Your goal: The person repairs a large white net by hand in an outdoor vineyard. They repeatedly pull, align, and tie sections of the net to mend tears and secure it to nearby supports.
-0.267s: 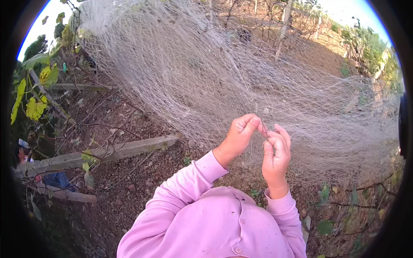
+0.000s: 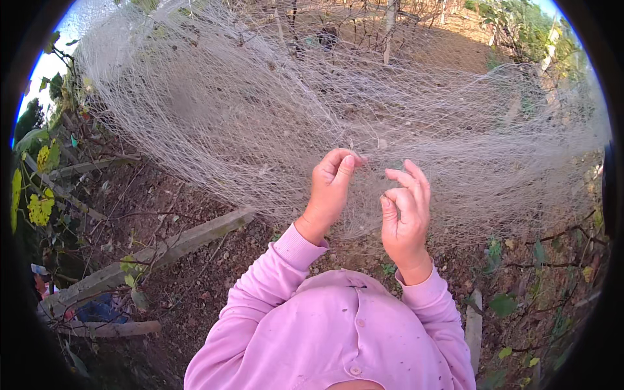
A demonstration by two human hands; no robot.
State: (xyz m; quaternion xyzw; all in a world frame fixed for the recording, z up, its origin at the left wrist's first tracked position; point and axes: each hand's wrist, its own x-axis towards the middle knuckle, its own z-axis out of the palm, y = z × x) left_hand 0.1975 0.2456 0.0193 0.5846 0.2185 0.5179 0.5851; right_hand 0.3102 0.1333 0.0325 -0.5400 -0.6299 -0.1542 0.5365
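Note:
White, fine-meshed netting [image 2: 247, 130] hangs in a broad sagging sheet across the view in front of me. My left hand [image 2: 328, 188] is closed at its near middle part, thumb and forefinger pinching a bit of the net. Just to the right, and apart from it, is my right hand [image 2: 408, 218]. Its thumb and forefinger come together in a pinch, while the other fingers are raised and loosely curled. Whatever lies between those fingertips is too small to make out. Both forearms wear pink sleeves.
A long post [image 2: 162, 253] lies aslant over bare soil at left, with a shorter one [image 2: 110, 329] below it. Yellowing vine leaves [image 2: 40, 207] hang at far left. Bare stems [image 2: 552, 264] and leaves stand at right. Upright posts [image 2: 390, 32] rise beyond the net.
My hands have drawn apart; a thin brown strand seen between them before no longer shows there. The whole scene has shifted somewhat left in the view.

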